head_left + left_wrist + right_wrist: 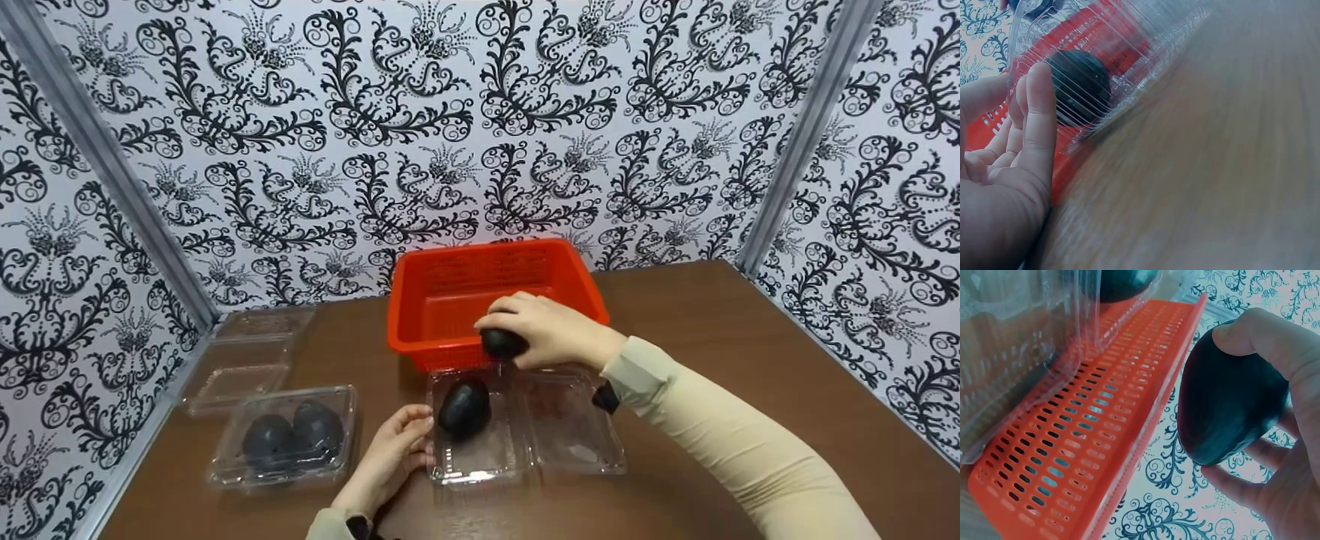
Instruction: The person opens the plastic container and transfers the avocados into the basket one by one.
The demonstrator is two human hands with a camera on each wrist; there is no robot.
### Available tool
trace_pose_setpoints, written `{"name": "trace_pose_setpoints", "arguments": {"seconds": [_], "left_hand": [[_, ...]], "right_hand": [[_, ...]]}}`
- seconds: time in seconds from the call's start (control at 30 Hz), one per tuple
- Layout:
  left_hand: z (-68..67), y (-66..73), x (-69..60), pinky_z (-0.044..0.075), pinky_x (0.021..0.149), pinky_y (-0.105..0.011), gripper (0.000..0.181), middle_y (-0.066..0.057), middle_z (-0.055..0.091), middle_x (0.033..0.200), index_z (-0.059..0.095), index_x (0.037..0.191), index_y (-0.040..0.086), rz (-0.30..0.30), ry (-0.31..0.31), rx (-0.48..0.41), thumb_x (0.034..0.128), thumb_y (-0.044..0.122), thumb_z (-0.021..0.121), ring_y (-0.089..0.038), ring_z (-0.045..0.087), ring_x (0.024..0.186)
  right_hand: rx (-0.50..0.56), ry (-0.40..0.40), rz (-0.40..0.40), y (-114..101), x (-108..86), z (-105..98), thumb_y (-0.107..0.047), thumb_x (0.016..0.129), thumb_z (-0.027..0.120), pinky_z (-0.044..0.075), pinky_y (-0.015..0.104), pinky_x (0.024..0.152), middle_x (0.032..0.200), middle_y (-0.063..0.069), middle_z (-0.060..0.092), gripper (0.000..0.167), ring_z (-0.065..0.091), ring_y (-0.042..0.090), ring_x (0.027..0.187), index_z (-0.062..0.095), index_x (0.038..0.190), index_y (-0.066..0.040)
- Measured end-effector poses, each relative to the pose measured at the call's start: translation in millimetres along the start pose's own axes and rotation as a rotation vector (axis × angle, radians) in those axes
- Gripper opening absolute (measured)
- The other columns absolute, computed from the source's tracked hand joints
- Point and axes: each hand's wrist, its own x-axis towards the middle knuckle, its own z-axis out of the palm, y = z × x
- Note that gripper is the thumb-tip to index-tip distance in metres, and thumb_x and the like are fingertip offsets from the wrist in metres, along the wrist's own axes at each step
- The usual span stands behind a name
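Note:
My right hand point(551, 330) grips a dark avocado point(502, 343) over the near edge of the red basket point(405, 349); in the right wrist view thumb and fingers curl round that avocado point(1230, 394). An open clear plastic box point(491, 457) lies in front of the basket, with another dark avocado point(465, 409) in its left half. At the box's left edge, my left hand point(394, 454) holds the rim between thumb and fingers, as the left wrist view shows the hand point(1022, 135) beside the clear wall.
To the left stands a closed clear box point(349, 405) with two dark avocados inside. Behind it, at the table's back left, lies another open clear box point(236, 375). Patterned walls point(450, 112) rise behind and beside the brown table point(675, 307).

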Motion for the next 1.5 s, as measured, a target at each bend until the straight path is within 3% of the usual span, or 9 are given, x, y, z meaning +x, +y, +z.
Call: {"name": "trace_pose_setpoints", "arguments": {"seconds": [0.4,0.63,0.9,1.17,1.5], "left_hand": [[1.1,2.9,3.1,0.051,0.057,-0.023,0.017,-0.002,0.052,0.083,0.049,0.110,0.005,0.006,-0.009,-0.003,0.0949,0.006,0.057,-0.012,0.052,0.064],[0.0,3.0,2.7,0.051,0.058,-0.023,0.017,-0.001,0.053,0.084,0.050,0.110,0.006,0.005,-0.007,-0.001,0.0950,0.006,0.057,-0.012,0.052,0.064],[-1.1,-0.3,2.4,0.050,0.056,-0.023,0.017,-0.002,0.052,0.081,0.050,0.110,0.006,0.007,0.007,0.014,0.0944,0.007,0.057,-0.012,0.052,0.062],[-1.2,-2.3,0.5,0.050,0.055,-0.023,0.017,-0.002,0.052,0.081,0.050,0.110,0.005,0.006,0.012,0.013,0.0945,0.006,0.057,-0.012,0.052,0.062],[0.7,1.1,-0.6,0.050,0.056,-0.023,0.018,-0.002,0.052,0.079,0.050,0.110,0.005,0.003,0.010,0.011,0.0941,0.007,0.058,-0.012,0.052,0.063]], "right_hand": [[0.030,-0.026,0.111,20,19.7,-9,-0.015,0.068,0.081,0.044,0.040,0.096,0.123,0.002,0.056,0.069,0.049,0.023,0.110,0.057,0.133,-0.021],[0.053,-0.035,0.163,31,30.0,-5,-0.016,0.069,0.081,0.044,0.038,0.095,0.121,0.001,0.055,0.067,0.049,0.022,0.109,0.058,0.131,-0.022],[0.101,-0.061,0.262,44,36.2,-3,-0.013,0.066,0.080,0.042,0.038,0.097,0.125,0.004,0.054,0.075,0.048,0.023,0.113,0.055,0.136,-0.021],[0.145,-0.070,0.344,56,41.6,7,-0.010,0.060,0.081,0.043,0.038,0.092,0.121,0.003,0.054,0.078,0.048,0.022,0.108,0.056,0.134,-0.022],[0.117,-0.097,0.368,71,48.0,24,-0.012,0.067,0.078,0.046,0.037,0.091,0.120,0.007,0.055,0.071,0.052,0.024,0.104,0.056,0.134,-0.016]]}}
